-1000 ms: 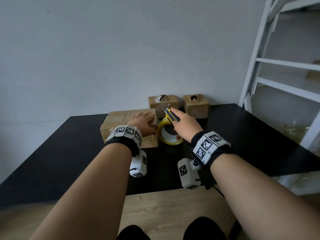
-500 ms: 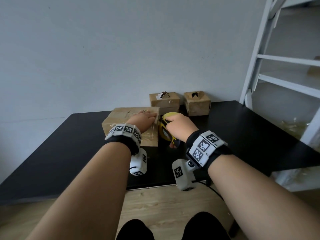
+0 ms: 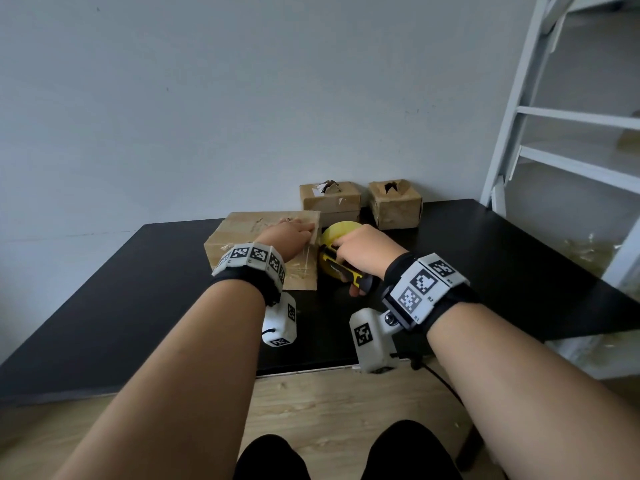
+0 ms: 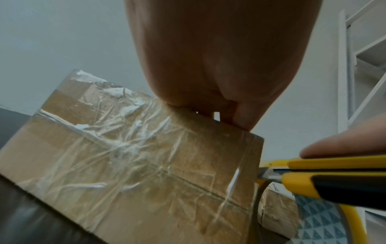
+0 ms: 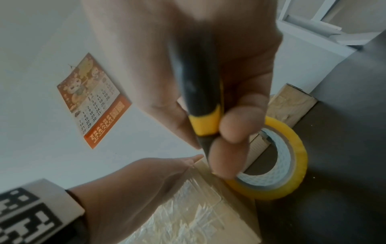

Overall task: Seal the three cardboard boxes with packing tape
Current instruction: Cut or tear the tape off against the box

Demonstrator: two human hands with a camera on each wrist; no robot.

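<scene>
A large flat cardboard box (image 3: 242,233) lies on the black table (image 3: 138,306), its top covered in wrinkled clear tape (image 4: 129,148). My left hand (image 3: 291,233) presses flat on the box's right end, fingers straight (image 5: 146,178). My right hand (image 3: 363,251) grips a yellow and black utility knife (image 3: 341,271), whose blade (image 4: 265,175) meets the box's right edge. A yellow roll of packing tape (image 5: 279,161) stands just right of the box, partly behind my right hand (image 5: 208,82). Two small boxes (image 3: 330,200) (image 3: 394,204) with torn tops stand at the back by the wall.
A white metal ladder frame (image 3: 526,116) rises at the right beyond the table's corner. The grey wall (image 3: 242,98) runs behind the boxes, with a calendar (image 5: 92,100) hanging on it. Wooden floor (image 3: 329,403) shows below the table's near edge.
My right hand has turned the knife from pointing up and away to lying low, blade against the box's right edge. The tape roll has moved back. The left hand has slid toward the right end.
</scene>
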